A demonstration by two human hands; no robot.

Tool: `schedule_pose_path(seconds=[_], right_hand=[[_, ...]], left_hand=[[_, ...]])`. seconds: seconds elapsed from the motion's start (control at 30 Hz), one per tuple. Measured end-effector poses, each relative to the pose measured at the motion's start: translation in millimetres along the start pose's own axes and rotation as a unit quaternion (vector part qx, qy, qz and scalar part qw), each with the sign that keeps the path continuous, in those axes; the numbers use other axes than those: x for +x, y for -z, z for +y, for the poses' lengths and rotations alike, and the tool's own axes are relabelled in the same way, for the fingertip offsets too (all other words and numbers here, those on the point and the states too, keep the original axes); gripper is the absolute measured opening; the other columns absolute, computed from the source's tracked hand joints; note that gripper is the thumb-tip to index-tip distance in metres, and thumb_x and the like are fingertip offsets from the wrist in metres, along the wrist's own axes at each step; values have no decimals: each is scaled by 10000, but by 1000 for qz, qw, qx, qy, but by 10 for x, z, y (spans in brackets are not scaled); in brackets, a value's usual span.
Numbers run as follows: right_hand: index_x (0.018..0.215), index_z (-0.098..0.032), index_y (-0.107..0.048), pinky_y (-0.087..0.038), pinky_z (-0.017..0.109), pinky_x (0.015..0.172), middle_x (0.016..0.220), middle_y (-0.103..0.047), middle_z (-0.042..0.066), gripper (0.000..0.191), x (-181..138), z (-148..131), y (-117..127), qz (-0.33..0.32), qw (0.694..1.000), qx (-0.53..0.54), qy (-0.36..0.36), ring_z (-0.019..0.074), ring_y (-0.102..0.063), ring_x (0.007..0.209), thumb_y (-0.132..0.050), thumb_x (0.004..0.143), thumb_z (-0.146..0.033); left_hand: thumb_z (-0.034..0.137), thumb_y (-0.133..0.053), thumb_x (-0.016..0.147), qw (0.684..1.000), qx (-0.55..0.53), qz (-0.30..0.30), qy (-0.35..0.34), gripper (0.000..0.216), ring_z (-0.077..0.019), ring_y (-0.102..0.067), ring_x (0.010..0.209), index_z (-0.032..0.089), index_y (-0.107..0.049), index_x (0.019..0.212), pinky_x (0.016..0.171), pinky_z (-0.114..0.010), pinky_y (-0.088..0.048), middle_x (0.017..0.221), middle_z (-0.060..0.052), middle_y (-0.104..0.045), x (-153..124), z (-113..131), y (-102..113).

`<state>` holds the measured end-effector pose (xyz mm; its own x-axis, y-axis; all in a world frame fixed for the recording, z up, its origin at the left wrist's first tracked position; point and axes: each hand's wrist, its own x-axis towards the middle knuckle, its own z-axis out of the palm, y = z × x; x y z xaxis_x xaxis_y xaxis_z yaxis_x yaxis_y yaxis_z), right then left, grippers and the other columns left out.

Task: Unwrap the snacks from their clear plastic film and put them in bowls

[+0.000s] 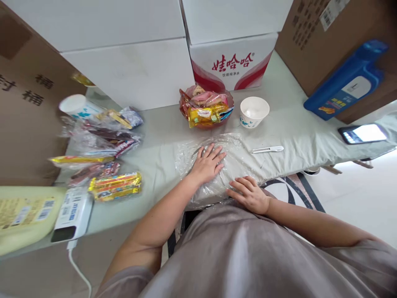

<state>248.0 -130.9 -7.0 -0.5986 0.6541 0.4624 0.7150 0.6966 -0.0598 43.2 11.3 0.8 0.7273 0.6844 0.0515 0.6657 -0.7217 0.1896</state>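
A clear plastic sheet [214,165] lies on the pale grey-green worktop [161,132] (white cup [254,111], blue bottle [349,80], yellow snack packets [115,186]).

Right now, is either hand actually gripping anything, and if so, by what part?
Nothing is gripped. The left hand lies flat, fingers spread, on the middle of the clear plastic sheet; the right hand rests palm-down on its near edge.
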Motion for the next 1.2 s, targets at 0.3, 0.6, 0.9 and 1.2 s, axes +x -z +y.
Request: schedule_pose_path(seconds=[0.3,0.6,0.9,1.2], right_hand=[[1095,-117,-609,-422,335,786,919,-651,86,279,365,121,520,-136,971,162,115,180,-535,824,-359,973,-137],[1180,-164,-583,-425,345,770,1036,-611,107,292,359,184,210,-191,974,104,68,225,-522,906,-535,932,-312],[1065,-156,-620,-423,309,734,940,-597,94,241,221,238,-46,-161,984,71,42,190,-484,829,-405,958,-141],[1080,-146,-613,-457,310,765,951,-607,92,210,307,222,28,-167,977,131,-8,191,-516,851,-458,942,-183]], left_hand=[[416,-503,937,1000,-30,8,-4,480,-338,-161,1472,295,-485,1402,1169,-563,-186,1580,-39,-289,-30,22,11],[498,-519,913,976,-215,11,33,562,-288,-322,1412,204,-494,1392,1170,-488,-263,1503,-111,-416,77,-297,162],[435,-579,845,842,-481,138,200,355,-209,-623,1031,176,-661,1074,942,-384,-489,1101,-98,-675,211,-827,297],[465,-644,808,974,-196,79,-87,275,-202,-589,896,210,-626,911,849,-356,-490,897,-36,-647,-729,-66,586]])
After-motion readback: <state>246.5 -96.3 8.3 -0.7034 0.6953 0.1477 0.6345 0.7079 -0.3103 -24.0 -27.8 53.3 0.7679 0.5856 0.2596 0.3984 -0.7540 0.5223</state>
